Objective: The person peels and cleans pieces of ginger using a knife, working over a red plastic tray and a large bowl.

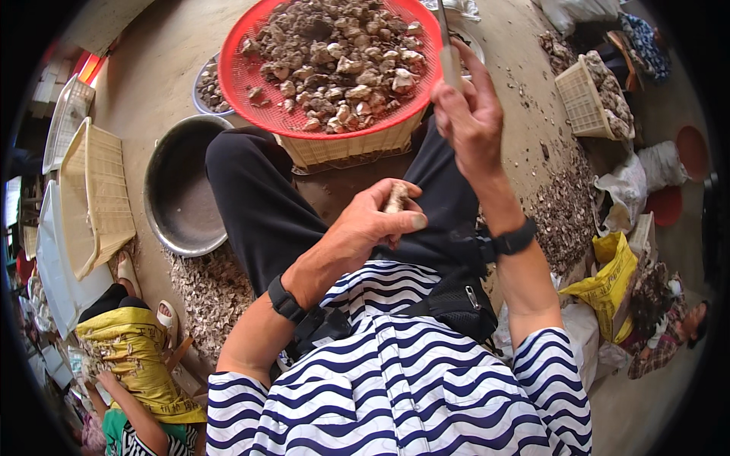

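Observation:
Between thumb and fingers, my left hand (373,219) pinches a small, pale, dirt-marked lump (396,198) above my lap. My right hand (473,114) is raised beside the rim of a red mesh basket (242,94), gripping the light handle of a knife (450,65). Its narrow blade points away from me and runs out of the top of the picture. Many rough brown and whitish lumps (348,65), perhaps roots or fungi, are heaped in the basket. Underneath, a cream plastic crate (348,151) supports it between my knees. The knife and the held lump are well apart.
A wide metal basin (185,188) stands by my left knee, near a bowl of dark pieces (211,88). Peelings (211,296) litter the floor on both sides. Crates (100,194) and a seated person (137,365) are at left; a filled crate (582,97) and yellow sack (607,285) at right.

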`<state>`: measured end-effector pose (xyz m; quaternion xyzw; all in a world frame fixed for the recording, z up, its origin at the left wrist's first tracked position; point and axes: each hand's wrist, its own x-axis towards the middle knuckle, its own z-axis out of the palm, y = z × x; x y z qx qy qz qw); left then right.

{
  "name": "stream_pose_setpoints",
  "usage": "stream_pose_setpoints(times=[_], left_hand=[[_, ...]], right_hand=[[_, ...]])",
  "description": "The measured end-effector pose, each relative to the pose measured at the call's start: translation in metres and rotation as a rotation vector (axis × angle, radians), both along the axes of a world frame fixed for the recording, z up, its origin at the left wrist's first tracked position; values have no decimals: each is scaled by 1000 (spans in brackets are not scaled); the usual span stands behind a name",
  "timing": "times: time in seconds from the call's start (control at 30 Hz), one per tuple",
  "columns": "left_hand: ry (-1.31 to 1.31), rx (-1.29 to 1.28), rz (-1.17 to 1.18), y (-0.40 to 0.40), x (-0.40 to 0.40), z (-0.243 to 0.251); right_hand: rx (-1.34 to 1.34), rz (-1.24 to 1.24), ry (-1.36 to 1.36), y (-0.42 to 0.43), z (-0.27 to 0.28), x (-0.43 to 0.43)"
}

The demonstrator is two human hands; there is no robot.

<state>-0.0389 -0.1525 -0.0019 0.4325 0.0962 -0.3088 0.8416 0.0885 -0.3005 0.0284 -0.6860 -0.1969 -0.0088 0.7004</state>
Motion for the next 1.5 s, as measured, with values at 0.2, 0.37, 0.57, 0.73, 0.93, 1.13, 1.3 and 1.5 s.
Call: stream_pose_setpoints(times=[0.2, 0.37, 0.57, 0.73, 0.93, 1.13, 1.3, 1.5], left_hand=[[-72, -189, 310, 36, -10, -8], [-93, -190, 458, 42, -19, 1], [-172, 24, 562, 45, -25, 2], [-202, 62, 536, 51, -23, 1], [-166, -101, 505, 54, -26, 4], [-197, -119, 460, 66, -25, -2], [-224, -144, 468, 67, -26, -7], [-185, -10, 526, 62, -29, -3]], right_hand=[[-451, 168, -59, -39, 12, -35], [-517, 423, -253, -54, 0, -51], [-706, 495, -326, -63, -1, -55], [-778, 493, -334, -62, 0, -58], [-734, 467, -287, -68, -9, -56], [-714, 498, -267, -73, -12, -51], [-738, 531, -251, -71, -12, -52], [-729, 539, -287, -66, -12, -53]])
